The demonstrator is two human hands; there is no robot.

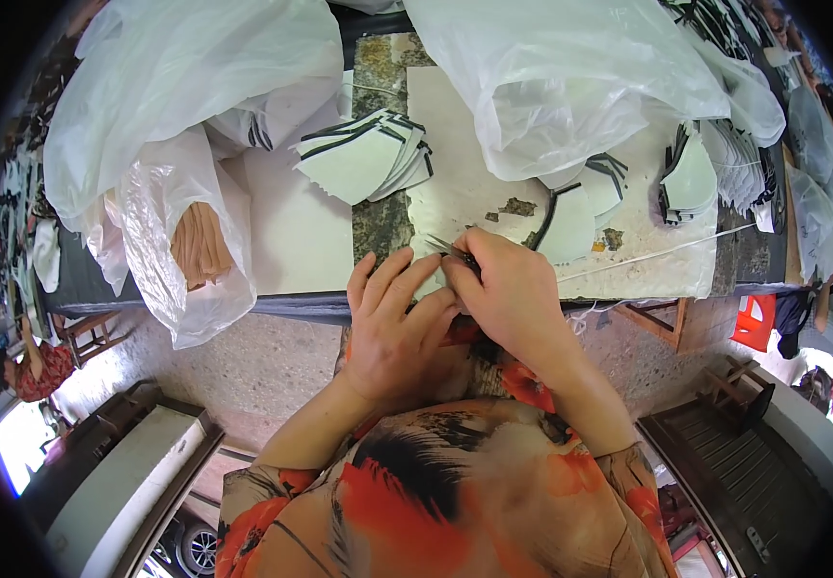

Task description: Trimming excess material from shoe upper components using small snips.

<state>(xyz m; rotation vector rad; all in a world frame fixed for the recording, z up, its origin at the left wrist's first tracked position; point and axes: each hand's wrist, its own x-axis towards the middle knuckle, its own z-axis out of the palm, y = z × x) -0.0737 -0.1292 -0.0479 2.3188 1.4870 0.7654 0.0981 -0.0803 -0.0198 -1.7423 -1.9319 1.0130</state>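
My right hand [513, 294] is closed around small metal snips [443, 247], whose thin points stick out toward the left. My left hand [392, 323] lies beside it at the table's near edge, fingers stretched and spread over a pale cut piece [430, 285]. Most of that piece is hidden under the fingers. Just beyond my right hand, pale green pieces with black edging [570, 222] lie loosely overlapped. A fanned stack of similar black-edged pieces [363, 154] sits farther off to the left.
Large clear plastic bags [195, 77] cover the far left; another bag [580, 87] bulges at the far middle. Tan folded pieces [201, 246] fill a bag at left. More edged stacks [691, 178] stand at right. A white cord [657, 254] crosses the worn board [301, 231].
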